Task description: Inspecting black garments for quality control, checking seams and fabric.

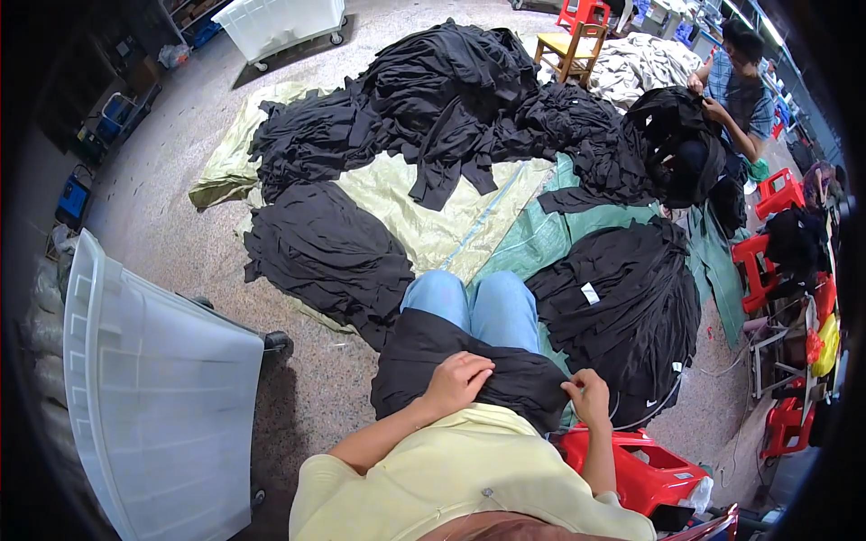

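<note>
A black garment (424, 352) lies spread across my lap, over light-blue jeans (469, 302). My left hand (458, 380) rests on it near the middle, its fingers bent together on a fold of the cloth. At the garment's right end, my right hand (588, 395) pinches the edge between thumb and fingers. Left of my knees is a heap of black garments (325, 252). A second pile of black garments (622, 307), with small white labels showing, lies to the right of my knees.
A large black heap (442, 81) rises ahead on pale woven sheeting (388, 189) and green sheeting (523, 239). White wheeled bins (171, 397) stand left and far left. A red stool (640, 464) is beside me. Another person (744, 90) handles black cloth at far right, near red stools (756, 270).
</note>
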Motion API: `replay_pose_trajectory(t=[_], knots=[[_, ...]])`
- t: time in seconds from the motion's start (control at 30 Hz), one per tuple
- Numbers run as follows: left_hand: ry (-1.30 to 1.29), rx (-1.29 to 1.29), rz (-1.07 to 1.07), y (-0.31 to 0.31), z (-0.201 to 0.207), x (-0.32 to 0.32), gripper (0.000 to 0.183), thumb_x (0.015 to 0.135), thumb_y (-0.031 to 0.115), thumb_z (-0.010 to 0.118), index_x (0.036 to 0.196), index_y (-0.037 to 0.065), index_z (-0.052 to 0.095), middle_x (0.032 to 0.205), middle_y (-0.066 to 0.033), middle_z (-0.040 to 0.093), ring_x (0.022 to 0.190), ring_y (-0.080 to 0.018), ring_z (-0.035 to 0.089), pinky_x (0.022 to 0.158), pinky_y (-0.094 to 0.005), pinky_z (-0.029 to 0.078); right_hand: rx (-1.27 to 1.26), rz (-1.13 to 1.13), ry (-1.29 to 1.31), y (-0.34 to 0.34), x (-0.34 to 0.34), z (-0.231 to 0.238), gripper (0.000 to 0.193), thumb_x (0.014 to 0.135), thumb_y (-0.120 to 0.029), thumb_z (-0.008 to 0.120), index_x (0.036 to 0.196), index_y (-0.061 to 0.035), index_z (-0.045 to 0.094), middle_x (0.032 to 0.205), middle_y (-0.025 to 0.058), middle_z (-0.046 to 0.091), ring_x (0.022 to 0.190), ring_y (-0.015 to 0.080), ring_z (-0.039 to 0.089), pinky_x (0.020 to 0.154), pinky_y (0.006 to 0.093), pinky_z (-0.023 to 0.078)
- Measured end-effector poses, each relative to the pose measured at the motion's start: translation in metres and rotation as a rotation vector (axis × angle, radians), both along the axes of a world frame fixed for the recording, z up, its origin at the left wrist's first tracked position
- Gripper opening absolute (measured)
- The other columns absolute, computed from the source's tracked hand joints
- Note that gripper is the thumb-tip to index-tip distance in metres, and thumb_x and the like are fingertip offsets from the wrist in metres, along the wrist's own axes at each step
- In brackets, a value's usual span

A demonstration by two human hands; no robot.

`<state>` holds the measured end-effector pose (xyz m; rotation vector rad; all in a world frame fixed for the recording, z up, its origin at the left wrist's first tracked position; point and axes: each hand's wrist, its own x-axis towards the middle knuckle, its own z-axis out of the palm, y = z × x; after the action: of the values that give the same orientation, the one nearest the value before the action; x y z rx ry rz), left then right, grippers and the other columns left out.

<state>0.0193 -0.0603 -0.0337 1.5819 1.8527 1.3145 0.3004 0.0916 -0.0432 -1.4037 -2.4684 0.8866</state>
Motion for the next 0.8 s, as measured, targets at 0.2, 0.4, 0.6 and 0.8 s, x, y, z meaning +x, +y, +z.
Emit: replay_pose_trajectory(t=[0.2,0.4,0.6,0.8], knots=[[-0.029,-0.087,-0.052,-0.001,-0.001,0.005,0.012,0.084,0.016,0.071,0.091,0.007,0.073,0.09,-0.0097,0.072,0.084,-0.0275,0.068,0.075,-0.0363,0.055,-0.261,-0.145,-0.11,0.007,0.017,-0.01,0.046,0.074,-0.031,0.083,0.1,-0.0027,0.059,0.069,0.0153,0.065,0.059,0.0224,0.066,0.057,0.0363,0.051],[-0.122,-0.24,0.084,-0.033,0.02,-0.015,0.012,0.085,0.01,0.07,0.094,0.002,0.073,0.091,-0.0135,0.072,0.083,-0.0277,0.069,0.075,-0.0338,0.054,-0.017,-0.19,0.177,0.006,-0.014,0.018,0.019,0.081,-0.021,0.071,0.078,-0.003,0.065,0.083,0.0143,0.063,0.072,0.032,0.059,0.066,0.0401,0.046],[-0.083,-0.272,-0.003,-0.036,0.016,-0.012,0.015,0.086,0.01,0.069,0.098,0.001,0.071,0.096,-0.0133,0.071,0.089,-0.0278,0.069,0.078,-0.034,0.053,0.147,-0.108,0.051,0.013,-0.028,0.048,0.02,0.088,-0.024,0.065,0.085,-0.0057,0.071,0.086,0.0104,0.07,0.08,0.0327,0.064,0.073,0.0416,0.05],[-0.011,-0.203,0.003,-0.045,0.006,-0.008,0.016,0.084,0.009,0.071,0.098,0.002,0.07,0.099,-0.0128,0.071,0.091,-0.0299,0.067,0.082,-0.0365,0.052,-0.488,-0.303,0.192,0.001,-0.016,0.01,0.043,0.088,-0.04,0.071,0.079,0.0017,0.067,0.062,0.0066,0.063,0.055,0.0121,0.062,0.05,0.0295,0.047]])
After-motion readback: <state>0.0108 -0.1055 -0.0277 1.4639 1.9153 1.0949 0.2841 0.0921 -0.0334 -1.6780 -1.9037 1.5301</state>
